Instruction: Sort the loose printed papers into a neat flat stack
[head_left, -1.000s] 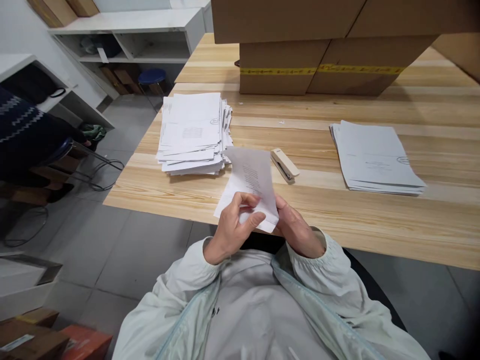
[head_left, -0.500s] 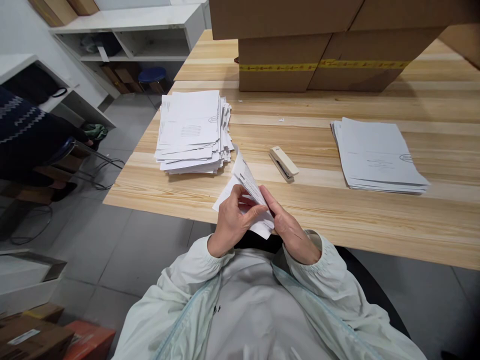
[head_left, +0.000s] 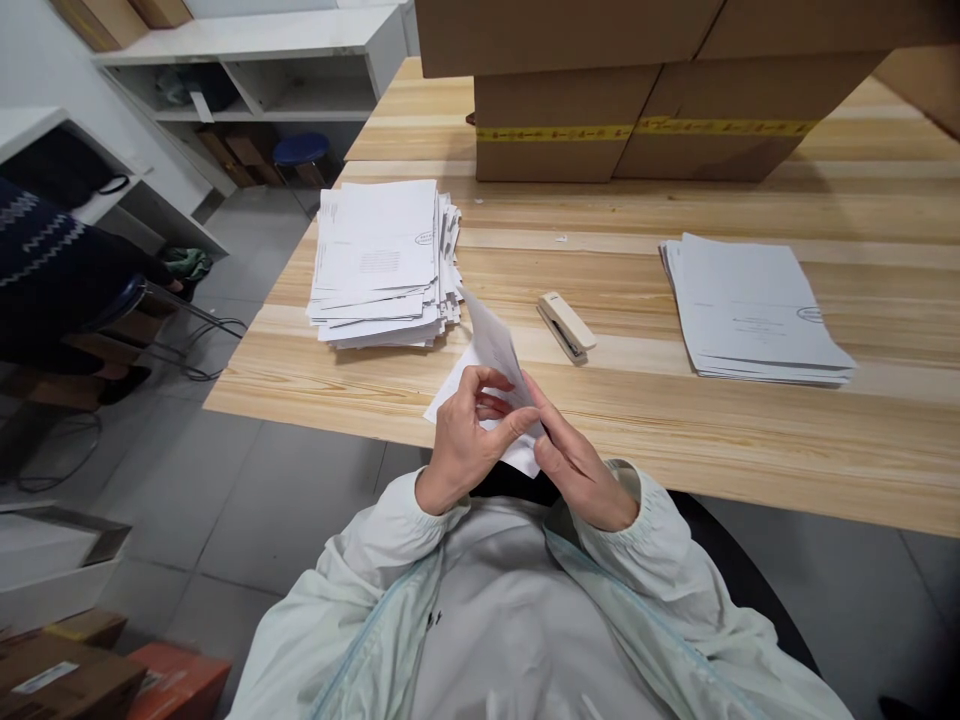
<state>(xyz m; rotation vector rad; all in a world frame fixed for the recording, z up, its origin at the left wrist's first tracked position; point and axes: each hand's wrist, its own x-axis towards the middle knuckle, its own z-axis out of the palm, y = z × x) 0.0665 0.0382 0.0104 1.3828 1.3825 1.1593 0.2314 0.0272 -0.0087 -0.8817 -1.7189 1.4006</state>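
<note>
Between my two hands, at the table's near edge, are white paper sheets [head_left: 491, 340], partly raised and bent, with a lower part lying flat to the left. My left hand [head_left: 476, 430] has its fingers curled at the raised sheet, thumb reaching across to the right. Along the right edge of the paper, my right hand [head_left: 577, 455] grips the sheets, its fingers partly behind them. A cream stapler [head_left: 568, 325] lies on the table just beyond my right hand. To the left of the paper stands a thick, uneven stack of printed papers [head_left: 379, 240].
A smaller paper stack [head_left: 754, 310] lies on the right of the wooden table [head_left: 637, 400]. Large cardboard boxes [head_left: 562, 125] stand at the back. On the left, a seated person [head_left: 60, 270] is beside white shelves [head_left: 315, 90]. Boxes [head_left: 67, 675] sit on the floor at lower left.
The raised sheet has turned over: its printed side faced me before, and now a mostly blank side shows. Both hands have stayed in nearly the same place.
</note>
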